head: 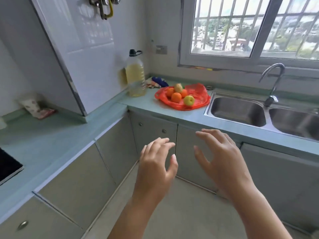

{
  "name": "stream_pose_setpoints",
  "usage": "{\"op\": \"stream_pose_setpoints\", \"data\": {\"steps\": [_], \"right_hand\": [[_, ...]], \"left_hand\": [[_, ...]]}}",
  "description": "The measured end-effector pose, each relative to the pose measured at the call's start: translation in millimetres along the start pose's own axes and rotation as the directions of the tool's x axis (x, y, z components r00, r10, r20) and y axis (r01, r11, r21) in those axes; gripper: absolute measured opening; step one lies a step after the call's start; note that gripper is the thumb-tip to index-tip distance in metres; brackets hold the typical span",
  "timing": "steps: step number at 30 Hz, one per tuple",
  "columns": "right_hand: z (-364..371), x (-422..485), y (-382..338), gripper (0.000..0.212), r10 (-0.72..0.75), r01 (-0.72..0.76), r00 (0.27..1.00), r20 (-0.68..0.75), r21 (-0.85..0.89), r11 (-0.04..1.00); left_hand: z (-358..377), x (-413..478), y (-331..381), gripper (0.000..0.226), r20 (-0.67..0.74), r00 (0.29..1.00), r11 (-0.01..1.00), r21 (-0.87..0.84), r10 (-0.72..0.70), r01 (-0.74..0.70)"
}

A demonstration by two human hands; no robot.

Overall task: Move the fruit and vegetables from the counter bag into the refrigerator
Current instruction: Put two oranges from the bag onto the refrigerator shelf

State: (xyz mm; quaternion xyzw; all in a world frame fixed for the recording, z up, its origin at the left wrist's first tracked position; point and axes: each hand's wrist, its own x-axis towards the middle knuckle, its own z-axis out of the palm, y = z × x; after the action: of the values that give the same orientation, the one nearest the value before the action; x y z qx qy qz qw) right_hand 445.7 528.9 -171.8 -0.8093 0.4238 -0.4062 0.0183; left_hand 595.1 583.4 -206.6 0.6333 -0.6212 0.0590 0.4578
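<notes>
A red plastic bag [198, 98] lies spread open on the pale green counter [143, 104], left of the sink. On it rest three oranges [176, 97], a yellow-green apple [188, 100] and a brownish fruit [178, 87] at the back. My left hand [157, 163] and my right hand [222, 156] are raised side by side in front of the lower cabinets, well short of the bag. Both hands are empty, with fingers spread. No refrigerator is in view.
A large bottle of yellowish liquid [135, 75] stands left of the bag, with a cloth [157, 82] behind it. A double steel sink [241, 109] with a curved tap [274, 81] lies to the right. A cooktop corner [6, 166] sits at far left.
</notes>
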Motion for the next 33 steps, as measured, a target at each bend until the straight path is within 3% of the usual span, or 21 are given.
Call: {"op": "stream_pose_setpoints", "data": {"steps": [5, 14, 18, 26, 33], "right_hand": [[33.6, 63.0, 72.1, 0.031, 0.048, -0.045, 0.998, 0.035, -0.077, 0.996], [118.8, 148.6, 136.9, 0.033, 0.088, -0.085, 0.980, 0.178, -0.021, 0.996], [163.8, 181.1, 155.8, 0.030, 0.103, -0.095, 0.971, 0.216, -0.049, 0.994], [271.3, 277.0, 155.2, 0.031, 0.109, -0.089, 0.942, 0.317, -0.078, 0.993], [351.1, 338.9, 175.8, 0.030, 0.242, -0.256, 0.924, 0.296, 0.010, 0.967]], "left_hand": [[69.6, 76.5, -19.5, 0.034, 0.071, 0.997, 0.998, -0.059, -0.029, 0.034], [139.5, 152.2, -93.6, 0.036, 0.093, 0.983, 0.982, -0.089, -0.157, 0.165], [169.8, 190.5, -135.7, 0.033, 0.076, 0.983, 0.973, -0.148, -0.170, 0.179], [203.9, 284.6, -232.0, 0.039, 0.208, 0.960, 0.959, -0.173, -0.187, 0.224], [232.2, 346.3, -308.0, 0.034, 0.283, 0.937, 0.954, -0.161, -0.203, 0.255]]}}
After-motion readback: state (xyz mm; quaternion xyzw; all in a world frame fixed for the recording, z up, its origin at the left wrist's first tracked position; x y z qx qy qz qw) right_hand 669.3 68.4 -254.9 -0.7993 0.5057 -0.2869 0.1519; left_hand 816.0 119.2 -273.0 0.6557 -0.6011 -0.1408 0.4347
